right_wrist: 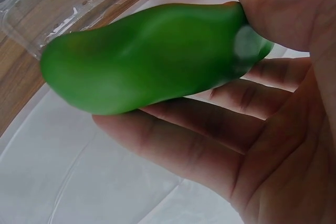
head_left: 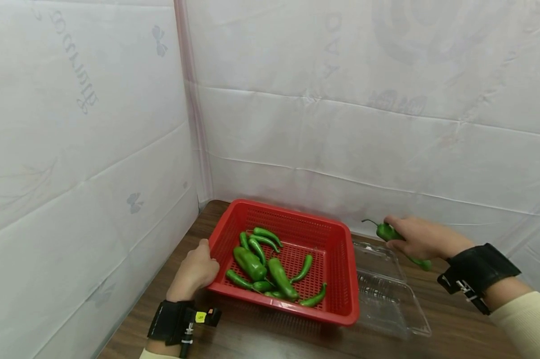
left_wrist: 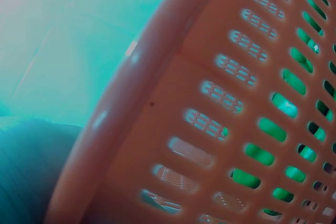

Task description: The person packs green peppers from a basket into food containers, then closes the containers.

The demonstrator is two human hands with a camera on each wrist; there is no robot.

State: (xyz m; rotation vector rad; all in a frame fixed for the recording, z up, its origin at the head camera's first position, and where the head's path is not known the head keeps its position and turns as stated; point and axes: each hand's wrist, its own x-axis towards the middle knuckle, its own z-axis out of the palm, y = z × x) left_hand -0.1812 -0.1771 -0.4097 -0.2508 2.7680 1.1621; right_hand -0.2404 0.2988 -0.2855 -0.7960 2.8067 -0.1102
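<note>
A red plastic basket (head_left: 350, 279) with slotted walls holds several green peppers, some thick and some thin and curved, such as a thick pepper (head_left: 249, 264). My left hand (head_left: 197, 265) grips its left rim; the left wrist view shows the basket's slotted wall (left_wrist: 152, 129) from close by. My right hand (head_left: 424, 237) is in the air to the right of the basket, pinching a thick green pepper (right_wrist: 152, 59) between thumb and fingers. In the head view that pepper's stem points left, and a green end (head_left: 421, 263) shows below the hand.
An open clear plastic box (head_left: 386, 304) with a hinged lid lies on the wooden table (head_left: 467, 324), close against the basket's right side. White printed sheeting (head_left: 297, 129) stands behind and to the left of the table.
</note>
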